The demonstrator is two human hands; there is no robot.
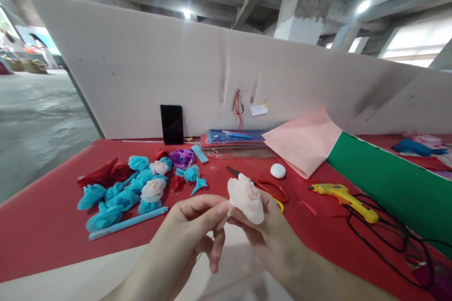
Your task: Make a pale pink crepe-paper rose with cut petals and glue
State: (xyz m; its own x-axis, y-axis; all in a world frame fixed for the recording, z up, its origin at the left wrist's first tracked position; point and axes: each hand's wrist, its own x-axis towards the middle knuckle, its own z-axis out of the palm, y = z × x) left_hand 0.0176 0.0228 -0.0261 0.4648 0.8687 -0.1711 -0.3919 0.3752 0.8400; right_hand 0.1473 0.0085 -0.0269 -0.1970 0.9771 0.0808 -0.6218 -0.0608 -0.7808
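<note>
My right hand [271,235] is closed around a pale pink paper flower [245,197] and holds it up above the table's front edge. At the flower's base, my left hand [196,223] pinches something thin, possibly a thread, between thumb and forefinger. Just behind the flower lie scissors [268,187] with red and yellow handles on the red table cover [45,225].
A heap of blue, white, red and purple paper flowers [130,188] and a blue stick [129,222] lie left. A yellow glue gun [344,196] with black cord [384,235], pink paper sheet [303,141], green sheet [388,183], white pebble-like object [278,170], phone [172,124] and packets [235,138] stand behind.
</note>
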